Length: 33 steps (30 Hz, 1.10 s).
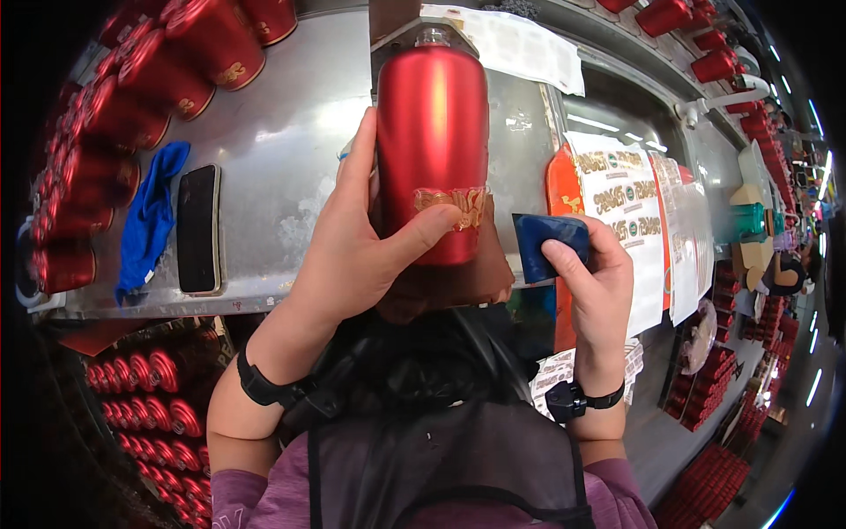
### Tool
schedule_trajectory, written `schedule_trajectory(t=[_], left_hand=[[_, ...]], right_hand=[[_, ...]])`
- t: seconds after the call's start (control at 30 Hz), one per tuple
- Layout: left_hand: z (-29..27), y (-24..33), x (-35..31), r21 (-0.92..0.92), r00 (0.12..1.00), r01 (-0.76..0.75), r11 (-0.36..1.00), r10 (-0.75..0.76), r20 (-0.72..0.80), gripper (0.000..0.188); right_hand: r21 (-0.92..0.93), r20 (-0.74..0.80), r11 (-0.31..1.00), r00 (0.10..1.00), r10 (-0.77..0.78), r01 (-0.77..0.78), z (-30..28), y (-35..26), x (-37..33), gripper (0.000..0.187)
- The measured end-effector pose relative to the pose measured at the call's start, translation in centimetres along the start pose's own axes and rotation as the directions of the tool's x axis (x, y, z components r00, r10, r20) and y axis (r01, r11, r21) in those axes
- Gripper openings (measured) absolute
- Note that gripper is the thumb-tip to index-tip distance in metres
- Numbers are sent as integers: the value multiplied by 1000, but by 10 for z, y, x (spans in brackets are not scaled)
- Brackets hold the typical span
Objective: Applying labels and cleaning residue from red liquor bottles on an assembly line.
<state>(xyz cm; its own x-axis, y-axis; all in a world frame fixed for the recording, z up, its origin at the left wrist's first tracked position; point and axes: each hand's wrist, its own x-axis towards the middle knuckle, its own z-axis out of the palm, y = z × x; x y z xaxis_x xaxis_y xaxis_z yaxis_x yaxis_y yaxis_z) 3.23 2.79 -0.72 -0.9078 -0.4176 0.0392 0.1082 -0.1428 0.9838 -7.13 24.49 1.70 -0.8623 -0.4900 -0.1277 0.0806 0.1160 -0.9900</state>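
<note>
Red bottle clasped in the left hand, blue pad pinched in the right hand

The bottle sits in front of the person's chest with its neck at twelve o'clock and its base at six. Its smooth, satiny wall looks hard and rather slippery; it is probably stiff, and light if empty, though its contents do not show. A raised gold emblem crosses the wall near the base and seems the part most easily scuffed or shifted. The plain sides, at three and nine o'clock, would give the safest hold, with the palm kept off the emblem.

The left hand comes in from seven o'clock and is closed on the bottle: fingers along its left side, thumb laid over the emblem. A brown block shows just under the base; whether it bears the bottle's weight, I cannot tell.

At four o'clock, apart from the bottle, the right hand has thumb and fingers together on the dark blue pad, which looks thin and fairly stiff.

Farther out, printed sheets lie just past three o'clock. Between eight and nine, a phone rests on the metal bench, with a blue cloth just beyond it. Red containers crowd the bench at ten o'clock
</note>
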Motion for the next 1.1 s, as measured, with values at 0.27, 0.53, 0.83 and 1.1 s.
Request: schedule_trajectory(t=[0.27, 0.53, 0.83, 1.1], left_hand=[[2, 4, 2, -70, 1000, 4, 998, -2, 21, 85], [0, 8, 2, -115, 997, 0, 993, 9, 71, 84], [-5, 0, 3, -151, 998, 6, 988, 3, 59, 85], [-14, -2, -12, 285, 985, -150, 947, 116, 131, 113]], right_hand=[[38, 26, 998, 999, 43, -44, 4, -6, 0, 23], [33, 32, 996, 996, 78, -79, 2, -3, 0, 24], [49, 34, 998, 999, 23, -24, 6, -3, 1, 25], [-312, 14, 920, 969, -247, 239, 27, -13, 1, 23]])
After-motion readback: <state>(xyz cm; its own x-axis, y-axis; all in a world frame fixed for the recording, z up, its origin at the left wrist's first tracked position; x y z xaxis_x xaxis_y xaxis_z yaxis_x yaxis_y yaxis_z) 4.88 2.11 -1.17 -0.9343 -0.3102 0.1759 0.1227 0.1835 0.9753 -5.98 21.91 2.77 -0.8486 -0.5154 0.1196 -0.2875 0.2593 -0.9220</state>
